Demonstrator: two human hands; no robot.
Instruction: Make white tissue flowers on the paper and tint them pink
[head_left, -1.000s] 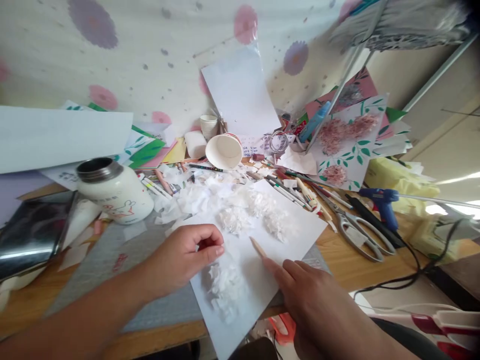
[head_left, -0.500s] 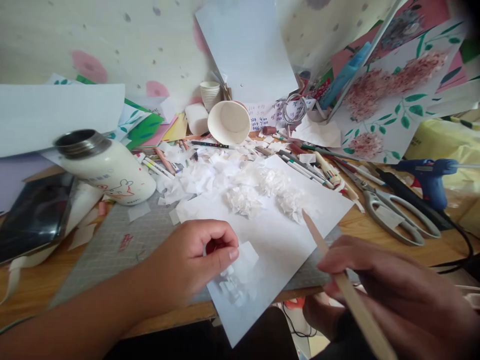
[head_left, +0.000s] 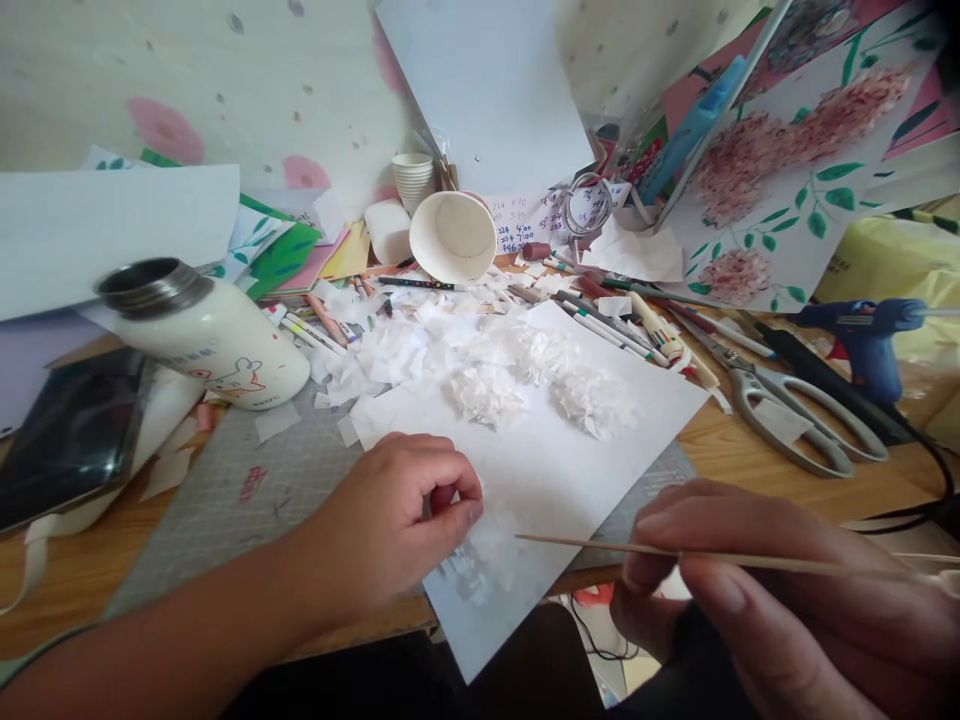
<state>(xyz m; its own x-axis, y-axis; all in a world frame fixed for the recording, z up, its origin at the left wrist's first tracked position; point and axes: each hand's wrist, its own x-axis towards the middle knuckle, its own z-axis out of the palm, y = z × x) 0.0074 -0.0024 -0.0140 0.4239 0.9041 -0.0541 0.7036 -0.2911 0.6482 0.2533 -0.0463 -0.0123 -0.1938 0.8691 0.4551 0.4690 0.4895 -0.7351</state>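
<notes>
My left hand (head_left: 390, 520) is curled in a loose fist and rests on a white sheet of paper (head_left: 547, 470). Under its fingers lies a clump of crumpled white tissue (head_left: 480, 555), which the fingertips press down. Close to the camera at the lower right, my right hand (head_left: 757, 600) pinches a thin wooden stick (head_left: 675, 553), now lying almost level and pointing left. Further up the sheet sit two or three fluffy white tissue blossoms (head_left: 487, 392). Behind them is a heap of loose white paper scraps (head_left: 397, 350).
A white bottle (head_left: 210, 340) lies on its side at the left beside a dark phone (head_left: 67, 430). Scissors (head_left: 787, 410) and a blue glue gun (head_left: 862, 335) lie at the right. A tipped paper cup (head_left: 450, 235), pens and flower pictures (head_left: 780, 160) crowd the back.
My right hand lifted the stick off the sheet and drew it toward the camera, turning it from steep to nearly level. The left hand stayed on the tissue clump.
</notes>
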